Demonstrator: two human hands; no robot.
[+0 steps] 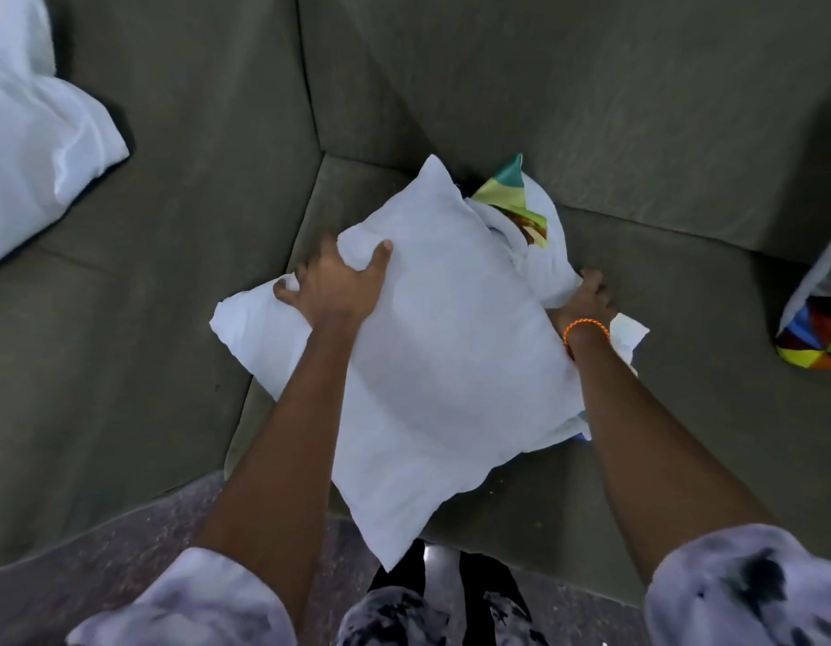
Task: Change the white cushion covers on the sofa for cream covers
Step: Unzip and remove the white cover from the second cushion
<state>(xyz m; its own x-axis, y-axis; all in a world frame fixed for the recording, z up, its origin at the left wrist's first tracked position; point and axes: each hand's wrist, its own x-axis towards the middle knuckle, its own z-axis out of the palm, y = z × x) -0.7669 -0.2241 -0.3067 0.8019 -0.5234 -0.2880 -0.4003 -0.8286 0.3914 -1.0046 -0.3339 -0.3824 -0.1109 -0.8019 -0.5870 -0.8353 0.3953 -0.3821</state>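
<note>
- The white cushion [432,347] is laid flat on the seat of the grey sofa [660,109], near the inner corner, with one corner overhanging the front edge toward the floor.
- Its cover is seen to be thin, loose cloth, wrinkled at the edges; the cushion is judged light, soft and easily squashed, with nothing fragile about it.
- At its far right edge the cover is bunched open, and a multicoloured patterned fabric [516,198] is exposed there; whether this is the inner pad or a separate item cannot be told.
- The left hand [332,284] is spread over the far left part of the cushion, fingers curled into the fabric so that a fold is gripped and the cushion is pinned.
- The right hand [586,298] is placed at the bunched right edge, where loose white cloth seems to be held; its fingers are largely hidden, so the exact grip cannot be told.
- The cloth is judged likely to slip over the filling, so hold is best taken at the open edge or a corner, with the body of the cushion braced.
- An orange bracelet [585,326] is worn on the right wrist.
- A second white cushion [36,128] is propped at the left of the sofa, well apart.
- A multicoloured cushion [819,314] is seen at the right edge.
</note>
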